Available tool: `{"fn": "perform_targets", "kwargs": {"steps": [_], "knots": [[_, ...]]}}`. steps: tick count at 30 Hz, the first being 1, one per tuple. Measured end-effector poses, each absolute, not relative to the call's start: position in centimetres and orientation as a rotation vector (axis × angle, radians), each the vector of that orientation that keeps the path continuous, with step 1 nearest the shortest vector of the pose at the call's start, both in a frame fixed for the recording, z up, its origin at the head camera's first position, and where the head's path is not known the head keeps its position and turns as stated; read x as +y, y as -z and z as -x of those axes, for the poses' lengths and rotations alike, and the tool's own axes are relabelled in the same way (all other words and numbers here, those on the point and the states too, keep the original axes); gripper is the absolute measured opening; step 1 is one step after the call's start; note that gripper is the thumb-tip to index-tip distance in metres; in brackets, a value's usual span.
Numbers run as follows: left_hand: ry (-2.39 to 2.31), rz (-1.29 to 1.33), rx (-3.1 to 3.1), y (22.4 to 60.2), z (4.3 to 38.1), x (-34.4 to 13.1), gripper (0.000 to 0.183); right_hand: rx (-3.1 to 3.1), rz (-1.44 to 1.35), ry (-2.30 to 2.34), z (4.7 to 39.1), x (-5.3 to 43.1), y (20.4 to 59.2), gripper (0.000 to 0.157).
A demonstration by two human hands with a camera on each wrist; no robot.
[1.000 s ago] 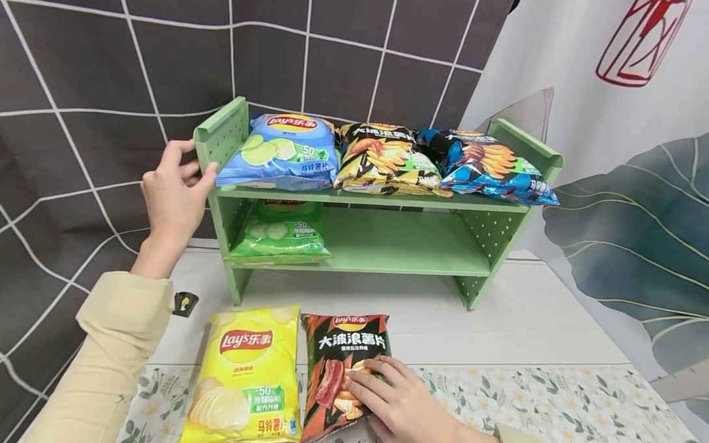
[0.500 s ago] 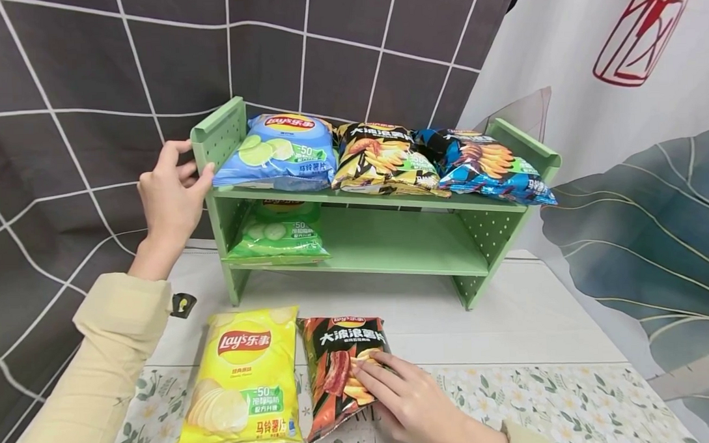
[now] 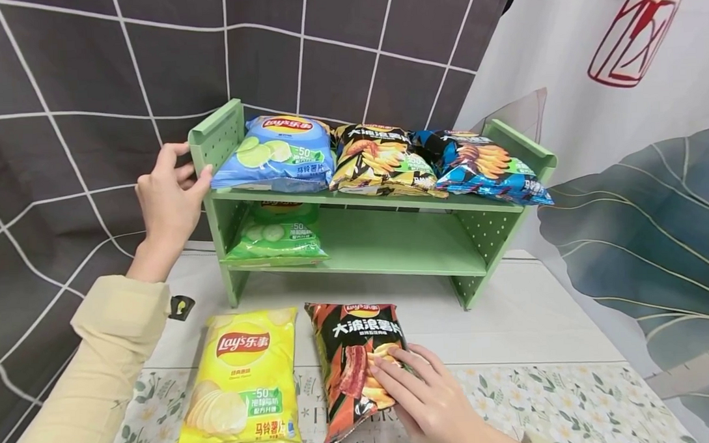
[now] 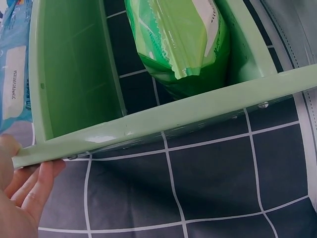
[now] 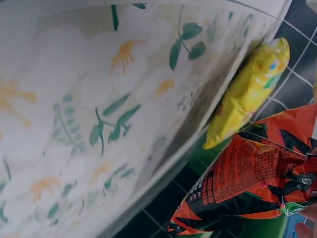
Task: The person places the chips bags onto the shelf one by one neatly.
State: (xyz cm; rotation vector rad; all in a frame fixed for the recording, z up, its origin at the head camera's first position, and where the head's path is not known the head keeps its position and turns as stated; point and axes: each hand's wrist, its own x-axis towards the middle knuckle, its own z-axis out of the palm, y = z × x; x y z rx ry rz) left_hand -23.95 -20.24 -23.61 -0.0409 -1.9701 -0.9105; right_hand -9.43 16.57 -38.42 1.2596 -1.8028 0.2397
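In the head view my left hand [image 3: 172, 192] grips the left side panel of a green two-tier shelf [image 3: 402, 239], thumb on the near side and fingers behind. The left wrist view shows the same hold on the panel's edge. My right hand [image 3: 431, 391] holds a red-and-black chip bag [image 3: 360, 371] by its right side, fingers over the printed front; the thumb is hidden in the head view. The bag's back shows in the right wrist view, so it is off the tabletop. To its left lies a yellow chip bag [image 3: 239, 382], apart from it.
On the upper tier stand a blue chip bag [image 3: 278, 152], a black-and-gold one [image 3: 384, 158] and a black-and-blue one [image 3: 484, 165]. A green chip bag [image 3: 281, 234] occupies the lower tier's left end. Dark gridded cloth [image 3: 348, 52] hangs close behind the shelf.
My right hand has carried the red-and-black bag to the right, widening the gap to the yellow bag. My left hand keeps its grip on the shelf.
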Motion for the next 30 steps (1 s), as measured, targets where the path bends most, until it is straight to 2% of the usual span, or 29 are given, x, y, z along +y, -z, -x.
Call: {"fn": "perform_targets", "kwargs": {"steps": [16, 30], "knots": [[0.91, 0.056, -1.962, 23.7, 23.9, -20.5, 0.035, -1.558, -1.271, -0.2, 9.1, 18.0, 34.1, 0.031], [0.886, 0.057, -1.964, 23.8, 24.0, -20.4, 0.034, -1.506, -1.106, -0.23, 10.4, 18.0, 32.1, 0.029]]}}
